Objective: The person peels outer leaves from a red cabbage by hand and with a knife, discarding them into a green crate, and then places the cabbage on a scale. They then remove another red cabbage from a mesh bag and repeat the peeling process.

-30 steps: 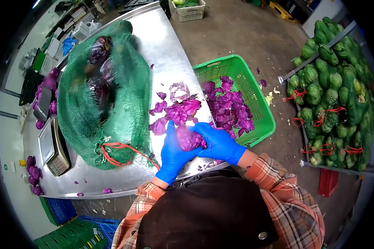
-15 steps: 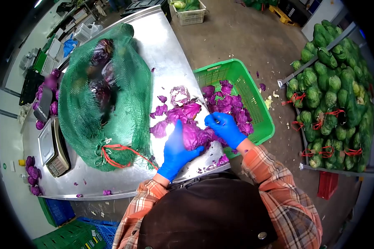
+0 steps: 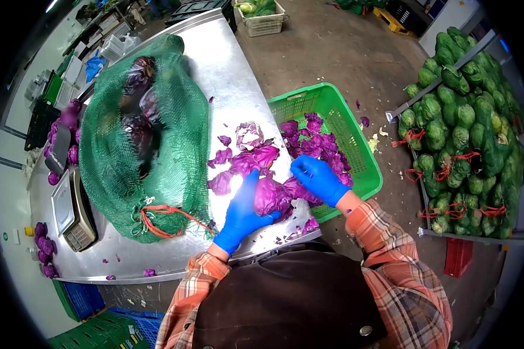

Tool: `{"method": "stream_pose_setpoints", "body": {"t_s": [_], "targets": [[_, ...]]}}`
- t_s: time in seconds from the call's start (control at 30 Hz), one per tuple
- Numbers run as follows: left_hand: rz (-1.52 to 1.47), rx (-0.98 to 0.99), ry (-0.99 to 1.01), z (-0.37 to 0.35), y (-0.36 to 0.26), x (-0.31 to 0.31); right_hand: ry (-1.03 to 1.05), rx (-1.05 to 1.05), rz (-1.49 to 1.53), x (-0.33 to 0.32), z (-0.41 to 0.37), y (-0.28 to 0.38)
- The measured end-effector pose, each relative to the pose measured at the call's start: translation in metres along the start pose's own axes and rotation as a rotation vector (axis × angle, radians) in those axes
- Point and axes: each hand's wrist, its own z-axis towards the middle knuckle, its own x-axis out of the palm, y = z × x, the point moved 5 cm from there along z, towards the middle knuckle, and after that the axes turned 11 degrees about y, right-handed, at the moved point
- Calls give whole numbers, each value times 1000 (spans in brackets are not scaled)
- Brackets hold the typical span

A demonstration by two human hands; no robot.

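In a blue glove, my left hand (image 3: 239, 215) cups the near left side of a red cabbage (image 3: 272, 196), fingers and thumb spread around it, steadying it at the table's corner. My right hand (image 3: 320, 180), also gloved in blue, is just right of the cabbage with its fingers curled into a pinch. What those fingers hold, if anything, is hidden. A purple leaf (image 3: 301, 192) shows below them, beside the cabbage. Loose cabbage leaves (image 3: 245, 161) lie beyond my left hand. Under and past my right hand stands a green crate (image 3: 364, 160) with purple leaves (image 3: 320, 142) inside.
A green mesh sack (image 3: 177, 110) of red cabbages covers much of the metal table (image 3: 215, 52), tied with red string (image 3: 157, 218). A scale (image 3: 75, 218) is left of it. Bagged green cabbages (image 3: 463, 139) fill a rack at right. A white basket (image 3: 262, 23) is behind.
My right hand's fingertips have shifted slightly left and down while staying curled. My left hand keeps its hold on the cabbage. The whole view has moved a little.
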Motion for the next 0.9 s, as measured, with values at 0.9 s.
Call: {"method": "stream_pose_setpoints", "body": {"t_s": [0.9], "targets": [[-661, -171, -410, -85, 42, 11, -29, -37, 70, 70, 6, 89]]}}
